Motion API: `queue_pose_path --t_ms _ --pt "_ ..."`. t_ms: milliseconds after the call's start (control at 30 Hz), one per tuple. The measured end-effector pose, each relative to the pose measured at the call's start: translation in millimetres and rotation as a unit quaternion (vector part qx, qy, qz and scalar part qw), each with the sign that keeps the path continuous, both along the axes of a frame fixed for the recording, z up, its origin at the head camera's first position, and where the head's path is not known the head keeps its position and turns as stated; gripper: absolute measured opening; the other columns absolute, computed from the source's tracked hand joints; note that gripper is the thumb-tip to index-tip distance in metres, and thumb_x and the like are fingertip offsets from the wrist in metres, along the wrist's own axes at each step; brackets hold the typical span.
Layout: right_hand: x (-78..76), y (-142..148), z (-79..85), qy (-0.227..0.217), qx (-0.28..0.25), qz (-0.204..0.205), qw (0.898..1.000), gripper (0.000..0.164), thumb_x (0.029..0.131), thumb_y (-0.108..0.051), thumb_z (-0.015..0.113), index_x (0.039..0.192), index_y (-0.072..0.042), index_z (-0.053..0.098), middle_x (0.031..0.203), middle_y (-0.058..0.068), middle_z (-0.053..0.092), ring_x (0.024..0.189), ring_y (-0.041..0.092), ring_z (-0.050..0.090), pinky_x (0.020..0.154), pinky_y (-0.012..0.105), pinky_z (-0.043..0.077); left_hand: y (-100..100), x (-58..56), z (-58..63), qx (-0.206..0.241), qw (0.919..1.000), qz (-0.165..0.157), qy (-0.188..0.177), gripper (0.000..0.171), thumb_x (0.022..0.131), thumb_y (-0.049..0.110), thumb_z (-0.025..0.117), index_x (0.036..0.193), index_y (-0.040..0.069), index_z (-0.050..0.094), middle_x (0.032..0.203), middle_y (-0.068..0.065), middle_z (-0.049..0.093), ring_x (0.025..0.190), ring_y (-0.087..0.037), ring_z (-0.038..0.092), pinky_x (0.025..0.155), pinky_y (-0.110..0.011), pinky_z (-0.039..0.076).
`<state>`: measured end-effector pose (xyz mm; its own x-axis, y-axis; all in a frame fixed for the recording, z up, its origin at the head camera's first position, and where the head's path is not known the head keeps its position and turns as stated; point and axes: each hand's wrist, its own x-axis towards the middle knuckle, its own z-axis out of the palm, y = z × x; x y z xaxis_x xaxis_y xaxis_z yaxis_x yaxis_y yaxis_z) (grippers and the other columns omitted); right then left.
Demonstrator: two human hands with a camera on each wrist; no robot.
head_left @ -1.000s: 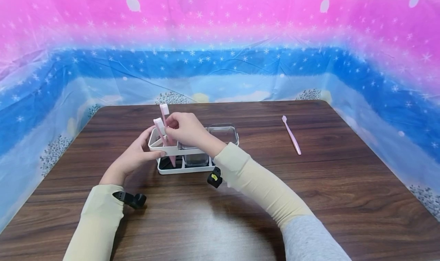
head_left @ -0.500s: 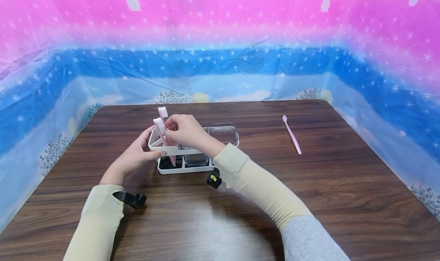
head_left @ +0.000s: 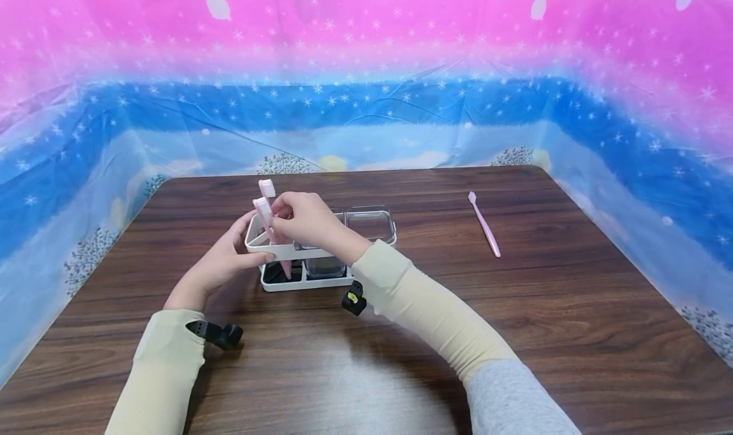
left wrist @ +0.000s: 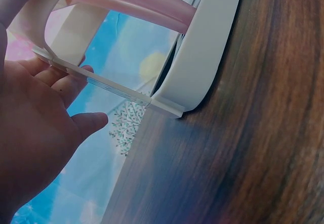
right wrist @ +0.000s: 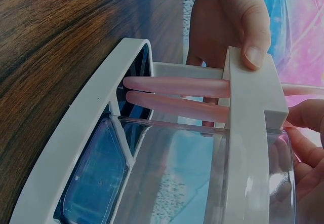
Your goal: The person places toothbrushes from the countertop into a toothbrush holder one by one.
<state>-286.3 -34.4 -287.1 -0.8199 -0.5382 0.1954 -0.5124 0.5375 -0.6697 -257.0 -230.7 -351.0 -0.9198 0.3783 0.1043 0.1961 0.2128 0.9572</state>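
Note:
A white two-tier toothbrush holder (head_left: 292, 254) stands on the table. My left hand (head_left: 220, 263) grips its left end, the thumb on the front of the upper rim and fingers behind. Two pink toothbrushes lean upright in the left compartment. My right hand (head_left: 309, 220) pinches the rear toothbrush (head_left: 266, 188) below its head, above the upper rim. The front toothbrush (head_left: 263, 209) stands close beside it. In the right wrist view both pink handles (right wrist: 177, 87) pass through the upper frame, their ends down in the dark base.
Clear cups (head_left: 371, 224) sit in the holder's middle and right sections. A third pink toothbrush (head_left: 485, 225) lies on the brown wooden table (head_left: 561, 308) to the right. A printed cloth (head_left: 401, 104) hangs around the back and sides.
The rear toothbrush has gone down a little and shifted left, nearer the front one, with my right hand moving along. My left hand keeps its grip on the holder.

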Motion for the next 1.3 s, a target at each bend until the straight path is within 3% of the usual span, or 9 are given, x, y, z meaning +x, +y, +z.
queue_pose_path --t_ms 267,533,700,1000,1300 --pt "0.2 11 5.5 0.000 0.003 -0.002 1.000 0.028 0.094 -0.021 0.059 0.119 -0.009 0.062 0.105 0.001 0.068 0.093 0.010 0.061 0.078 0.021 0.048 1 1.0 1.6 -0.002 1.0000 -0.002 0.009 0.086 0.088 0.001 0.063 0.154 0.009 0.008 0.125 -0.006 0.048 0.102 -0.005 0.058 0.084 -0.023 0.049" --pt "-3.4 55 15.4 0.014 -0.022 -0.028 0.999 0.029 0.093 -0.022 0.063 0.118 -0.007 0.063 0.107 0.003 0.067 0.095 0.013 0.061 0.083 0.024 0.048 1 1.8 2.4 -0.017 0.9998 0.007 0.013 0.088 0.088 0.003 0.065 0.154 0.010 0.009 0.132 -0.019 0.045 0.102 -0.004 0.057 0.085 -0.021 0.047" --pt "-9.1 93 20.1 0.029 -0.037 -0.061 0.997 0.031 0.093 -0.022 0.063 0.119 -0.006 0.063 0.109 0.005 0.067 0.095 0.016 0.061 0.085 0.028 0.049 0 1.8 2.8 -0.029 0.9993 0.009 0.021 0.088 0.088 0.004 0.066 0.154 0.010 0.010 0.132 -0.020 0.045 0.102 -0.003 0.057 0.084 -0.021 0.047" --pt "-23.2 153 16.5 0.024 -0.048 -0.136 0.989 0.031 0.094 -0.024 0.061 0.119 -0.004 0.063 0.113 0.012 0.066 0.100 0.024 0.061 0.086 0.038 0.048 -2 0.2 1.3 -0.019 0.9996 0.005 0.020 0.086 0.088 0.003 0.066 0.154 0.008 0.010 0.124 -0.005 0.051 0.101 -0.004 0.059 0.084 -0.022 0.048" --pt "-38.1 208 4.2 0.031 -0.041 -0.209 0.977 0.036 0.094 -0.025 0.061 0.122 -0.001 0.062 0.115 0.017 0.065 0.101 0.028 0.059 0.088 0.041 0.046 0 1.3 3.6 -0.039 0.9990 0.011 0.018 0.088 0.088 0.006 0.067 0.154 0.009 0.010 0.134 -0.020 0.044 0.102 -0.003 0.057 0.085 -0.021 0.046"
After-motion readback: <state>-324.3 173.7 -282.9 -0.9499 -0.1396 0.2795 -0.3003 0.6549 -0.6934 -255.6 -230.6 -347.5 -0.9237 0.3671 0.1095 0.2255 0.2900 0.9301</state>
